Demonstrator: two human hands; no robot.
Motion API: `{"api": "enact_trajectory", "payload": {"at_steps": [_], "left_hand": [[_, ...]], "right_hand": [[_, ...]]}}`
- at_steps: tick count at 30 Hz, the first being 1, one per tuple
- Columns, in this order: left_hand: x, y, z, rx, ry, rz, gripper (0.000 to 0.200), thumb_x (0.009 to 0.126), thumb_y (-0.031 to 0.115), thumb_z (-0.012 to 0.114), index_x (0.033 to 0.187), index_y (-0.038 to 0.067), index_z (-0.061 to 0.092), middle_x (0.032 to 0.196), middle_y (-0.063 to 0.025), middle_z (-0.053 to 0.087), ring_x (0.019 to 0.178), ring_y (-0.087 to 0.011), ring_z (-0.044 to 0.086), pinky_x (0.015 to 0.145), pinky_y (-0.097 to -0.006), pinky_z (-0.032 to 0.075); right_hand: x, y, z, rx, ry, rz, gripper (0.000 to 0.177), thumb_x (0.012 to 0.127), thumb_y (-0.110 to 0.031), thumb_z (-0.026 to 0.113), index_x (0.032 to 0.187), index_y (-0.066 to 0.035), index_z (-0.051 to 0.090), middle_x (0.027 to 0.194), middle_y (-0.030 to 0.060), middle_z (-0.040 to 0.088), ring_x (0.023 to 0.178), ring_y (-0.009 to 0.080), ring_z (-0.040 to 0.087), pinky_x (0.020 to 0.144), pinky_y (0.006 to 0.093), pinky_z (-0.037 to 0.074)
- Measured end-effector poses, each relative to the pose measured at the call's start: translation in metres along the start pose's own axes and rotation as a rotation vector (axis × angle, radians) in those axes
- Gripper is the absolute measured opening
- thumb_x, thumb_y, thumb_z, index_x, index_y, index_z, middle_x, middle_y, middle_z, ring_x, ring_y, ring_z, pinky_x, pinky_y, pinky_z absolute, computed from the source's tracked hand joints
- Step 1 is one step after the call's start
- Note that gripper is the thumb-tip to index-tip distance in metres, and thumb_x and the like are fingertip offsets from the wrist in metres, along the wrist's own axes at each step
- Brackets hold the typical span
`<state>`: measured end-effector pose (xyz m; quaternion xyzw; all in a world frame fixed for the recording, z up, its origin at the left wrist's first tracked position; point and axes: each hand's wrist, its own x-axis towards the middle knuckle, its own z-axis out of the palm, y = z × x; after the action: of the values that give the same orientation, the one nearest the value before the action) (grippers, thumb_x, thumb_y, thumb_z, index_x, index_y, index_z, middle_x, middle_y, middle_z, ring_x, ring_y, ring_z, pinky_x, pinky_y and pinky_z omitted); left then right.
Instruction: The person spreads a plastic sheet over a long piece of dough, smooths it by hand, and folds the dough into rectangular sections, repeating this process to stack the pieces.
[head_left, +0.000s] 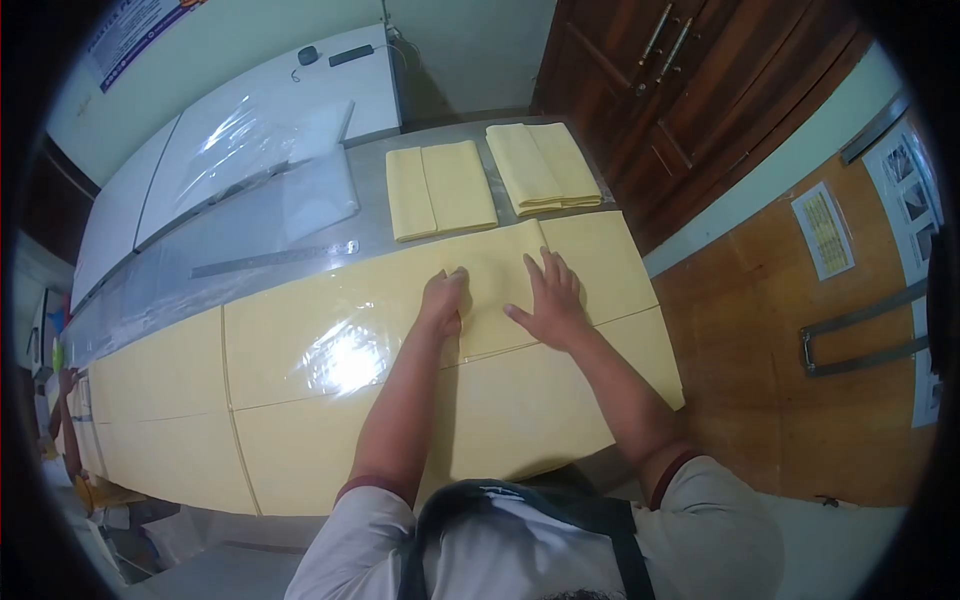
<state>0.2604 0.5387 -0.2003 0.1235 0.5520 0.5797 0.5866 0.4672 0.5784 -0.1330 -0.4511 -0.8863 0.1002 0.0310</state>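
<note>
A folded panel of pale yellow cloth (495,285) lies in front of me, on larger yellow sheets (540,395) that cover the table. My right hand (552,300) rests on its right part with the fingers spread and the thumb apart. At its left edge is my left hand (443,302), turned on its side with the fingers curled and closed on the cloth; its fingertips are partly hidden. Clear plastic (345,355) with a bright glare covers the yellow material left of my left hand.
Two folded yellow bundles (440,190) (543,168) lie at the table's far side. A metal ruler (275,260) and clear plastic bags (318,190) are to their left. White cabinets (270,110) stand behind; wooden doors (680,90) are at the right. Another person's arm (68,420) shows far left.
</note>
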Motion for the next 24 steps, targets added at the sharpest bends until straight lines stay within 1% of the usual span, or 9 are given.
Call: {"api": "enact_trajectory", "payload": {"at_steps": [1,7,9,10,12,13,16,17,24], "left_hand": [[-0.002,0.002,-0.001,0.000,0.000,0.000,0.033,0.100,0.025,0.058,0.118,-0.003,0.057,0.106,-0.0105,0.062,0.086,-0.0197,0.061,0.070,-0.0344,0.051],[0.004,-0.008,-0.016,0.127,0.052,0.096,0.033,0.096,0.018,0.060,0.119,-0.005,0.056,0.093,-0.0118,0.064,0.079,-0.0252,0.064,0.073,-0.0385,0.052],[0.002,-0.005,-0.018,0.680,0.176,0.299,0.044,0.094,0.017,0.061,0.129,-0.007,0.051,0.110,-0.0214,0.062,0.101,-0.0345,0.064,0.088,-0.0417,0.051],[-0.003,-0.003,-0.013,0.684,0.183,0.300,0.044,0.094,0.017,0.061,0.129,-0.007,0.051,0.110,-0.0214,0.062,0.101,-0.0345,0.064,0.088,-0.0417,0.051],[-0.011,-0.004,0.000,0.860,0.485,0.825,0.059,0.092,0.020,0.063,0.139,-0.006,0.042,0.136,-0.0287,0.048,0.126,-0.0418,0.050,0.104,-0.0446,0.043],[-0.009,-0.004,-0.004,1.098,0.351,0.853,0.072,0.092,0.030,0.063,0.146,-0.006,0.033,0.155,-0.0278,0.028,0.142,-0.0424,0.031,0.116,-0.0483,0.030],[-0.018,-0.013,0.007,1.626,0.132,0.728,0.083,0.094,0.044,0.057,0.150,-0.008,0.027,0.160,-0.0277,0.022,0.148,-0.0442,0.021,0.121,-0.0522,0.018],[-0.025,-0.011,0.012,1.620,0.108,0.666,0.090,0.095,0.053,0.049,0.154,-0.008,0.019,0.163,-0.0270,0.015,0.152,-0.0427,0.010,0.123,-0.0536,0.009],[-0.026,-0.008,0.018,1.675,0.155,0.643,0.087,0.097,0.050,0.048,0.155,-0.007,0.018,0.164,-0.0259,0.014,0.153,-0.0435,0.008,0.123,-0.0528,0.007]], "right_hand": [[0.001,0.002,-0.001,-0.036,-0.107,-0.003,0.096,0.090,-0.059,0.060,0.157,-0.003,0.019,0.164,0.0230,0.010,0.153,0.0390,0.007,0.120,0.0586,0.012],[-0.002,0.012,0.024,-0.128,-0.175,-0.105,0.100,0.091,-0.066,0.051,0.159,-0.002,0.013,0.165,0.0224,0.006,0.154,0.0358,-0.001,0.120,0.0621,0.007],[-0.002,0.014,0.027,-0.123,-0.168,-0.123,0.101,0.092,-0.067,0.050,0.159,-0.002,0.012,0.165,0.0222,0.005,0.155,0.0349,-0.001,0.120,0.0623,0.006],[-0.002,0.014,0.027,-0.125,-0.180,-0.123,0.102,0.092,-0.068,0.049,0.159,-0.001,0.011,0.166,0.0220,0.004,0.155,0.0347,-0.001,0.120,0.0627,0.006],[0.005,0.015,0.026,-0.121,-0.187,-0.131,0.103,0.092,-0.068,0.048,0.158,0.000,0.010,0.166,0.0218,0.003,0.155,0.0344,-0.001,0.120,0.0630,0.007],[0.016,0.016,0.025,-0.136,-0.174,-0.131,0.103,0.092,-0.068,0.047,0.158,0.001,0.011,0.166,0.0218,0.005,0.155,0.0343,0.000,0.119,0.0631,0.008],[0.060,0.022,0.026,-0.108,-0.080,-0.116,0.101,0.092,-0.068,0.047,0.156,0.004,0.016,0.165,0.0220,0.011,0.155,0.0342,0.003,0.119,0.0638,0.011],[0.074,0.024,0.028,-0.097,-0.082,-0.121,0.101,0.092,-0.068,0.047,0.156,0.004,0.016,0.165,0.0220,0.011,0.155,0.0342,0.003,0.119,0.0638,0.011],[0.025,0.028,0.035,-0.058,-0.051,-0.074,0.096,0.095,-0.065,0.045,0.156,0.004,0.018,0.165,0.0230,0.011,0.154,0.0374,0.005,0.118,0.0651,0.010]]}}
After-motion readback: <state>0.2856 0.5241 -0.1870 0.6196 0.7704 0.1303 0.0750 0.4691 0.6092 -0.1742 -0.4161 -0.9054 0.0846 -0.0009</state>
